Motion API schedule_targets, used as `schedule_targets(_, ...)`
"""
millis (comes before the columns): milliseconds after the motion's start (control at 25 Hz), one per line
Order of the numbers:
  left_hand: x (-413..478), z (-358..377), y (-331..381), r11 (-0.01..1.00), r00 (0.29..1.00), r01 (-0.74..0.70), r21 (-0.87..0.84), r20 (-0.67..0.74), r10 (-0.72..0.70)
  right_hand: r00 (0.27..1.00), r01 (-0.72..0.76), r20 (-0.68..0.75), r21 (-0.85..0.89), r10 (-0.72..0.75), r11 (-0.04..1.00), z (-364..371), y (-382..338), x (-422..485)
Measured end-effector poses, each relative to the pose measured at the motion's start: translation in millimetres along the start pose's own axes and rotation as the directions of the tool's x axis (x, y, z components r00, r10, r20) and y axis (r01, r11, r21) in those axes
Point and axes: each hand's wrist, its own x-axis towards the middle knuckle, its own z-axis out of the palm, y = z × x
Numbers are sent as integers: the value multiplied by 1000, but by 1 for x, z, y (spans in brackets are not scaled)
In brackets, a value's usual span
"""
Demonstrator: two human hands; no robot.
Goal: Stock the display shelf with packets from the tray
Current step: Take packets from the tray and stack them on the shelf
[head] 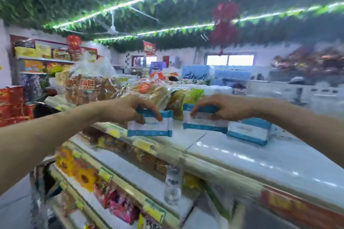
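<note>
My left hand [128,109] pinches the left packet [150,125] and my right hand [227,108] the right packet [202,121] by their top edges, upright on the top shelf [242,154]; they seem light, soft and slick.

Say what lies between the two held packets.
Head view: only a narrow gap separates the left packet and the right packet; a yellow-green bag shows behind it, white shelf top below.

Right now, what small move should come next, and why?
Probably the left hand sets the left packet on the top shelf, beside the right packet in the right hand: it seems to hang at the shelf's front edge, and bare shelf shows between them.
</note>
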Motion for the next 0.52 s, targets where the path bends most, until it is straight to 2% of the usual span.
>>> schedule_targets(80, 45, 17, 24, 996, 997, -77, -42, 19, 77, 986, -166, 4, -27, 166, 986, -9, 45, -49)
schedule_targets(160, 77, 33, 42, 988, 986, -153, 9, 68, 152, 953, -303, 23, -27, 303, 953, -7, 77, -89)
schedule_targets(280, 106, 52, 63, 983, 979, -185, 7, 89, 184, 907, -417, 27, -79, 420, 906, 16, 109, -112)
schedule_targets(400, 122, 62, 68, 980, 976, -198, 6, 95, 196, 896, -443, -27, -114, 443, 889, 37, 127, -105)
schedule_targets(520, 126, 62, 62, 978, 971, -205, 27, 134, 199, 926, -377, -91, -204, 366, 904, 49, 137, -88)
